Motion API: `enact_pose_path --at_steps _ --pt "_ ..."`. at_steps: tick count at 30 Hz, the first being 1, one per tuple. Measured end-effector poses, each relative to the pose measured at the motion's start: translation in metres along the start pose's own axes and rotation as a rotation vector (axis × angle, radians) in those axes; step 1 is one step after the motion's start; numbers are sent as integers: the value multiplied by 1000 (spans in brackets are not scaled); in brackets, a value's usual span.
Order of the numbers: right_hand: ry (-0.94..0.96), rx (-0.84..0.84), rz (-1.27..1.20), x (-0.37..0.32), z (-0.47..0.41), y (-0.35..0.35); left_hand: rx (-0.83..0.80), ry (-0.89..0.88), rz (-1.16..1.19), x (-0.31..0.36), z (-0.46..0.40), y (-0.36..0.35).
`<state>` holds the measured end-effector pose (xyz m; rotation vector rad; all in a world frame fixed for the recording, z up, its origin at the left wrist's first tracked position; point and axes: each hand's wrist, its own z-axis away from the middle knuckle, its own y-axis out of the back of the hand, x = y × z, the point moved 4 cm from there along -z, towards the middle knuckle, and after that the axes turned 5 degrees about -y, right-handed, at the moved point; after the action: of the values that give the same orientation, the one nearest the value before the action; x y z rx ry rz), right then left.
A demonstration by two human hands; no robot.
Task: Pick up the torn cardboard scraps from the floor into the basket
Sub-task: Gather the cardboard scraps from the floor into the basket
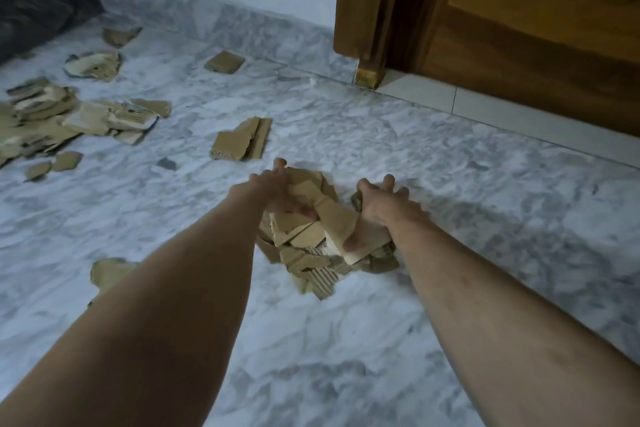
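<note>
- Clutching a bundle of cardboard scraps (311, 239) between both hands, just above the marble floor (381, 340).
- Left hand (277, 194) grasping the bundle's left side, thumb curling over the top pieces.
- Right hand (377, 208) gripping the right side, thumb pressing on a pale strip.
- Lying loose at far left: a bigger scrap pile (62, 118); single pieces (242, 140) sitting mid-floor.
- Standing at upper right: wooden door (519, 28).

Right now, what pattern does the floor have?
The floor is white-and-grey veined marble, seen in the head view.
</note>
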<state>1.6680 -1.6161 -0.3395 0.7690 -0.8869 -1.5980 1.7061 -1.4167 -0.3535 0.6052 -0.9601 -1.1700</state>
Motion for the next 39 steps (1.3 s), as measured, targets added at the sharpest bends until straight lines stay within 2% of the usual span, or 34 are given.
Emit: enact_pose_path --at_steps 3,6,11,16,20,23,27,31,33,36,39 --pt "-62 -61 -80 1 3 -10 -19 11 186 -14 9 -5" --pt "-70 -125 -204 3 10 -19 37 -28 412 -22 25 -14" --pt "-153 -140 -424 4 34 -39 115 99 854 -48 56 -35" --pt "-94 -228 -825 -8 60 -52 191 229 1159 -64 95 -55" --pt "-118 -336 -1275 -13 76 -65 216 203 1422 -71 120 -57" --pt "-72 -385 -1361 -22 98 -59 220 183 1516 -75 134 -50" --pt "-18 -359 -1309 -33 111 -41 287 219 1580 -92 159 -35" --pt "-53 -297 -1357 -34 117 -27 492 343 1631 -143 194 -21" --pt "-47 -242 -1353 -35 118 -22 562 429 1572 -172 217 -21" --pt "-28 -185 -1349 -52 119 -25 497 471 1426 -200 247 -30" --pt "48 -217 -1259 -83 123 -40 470 546 1347 -216 265 -41"
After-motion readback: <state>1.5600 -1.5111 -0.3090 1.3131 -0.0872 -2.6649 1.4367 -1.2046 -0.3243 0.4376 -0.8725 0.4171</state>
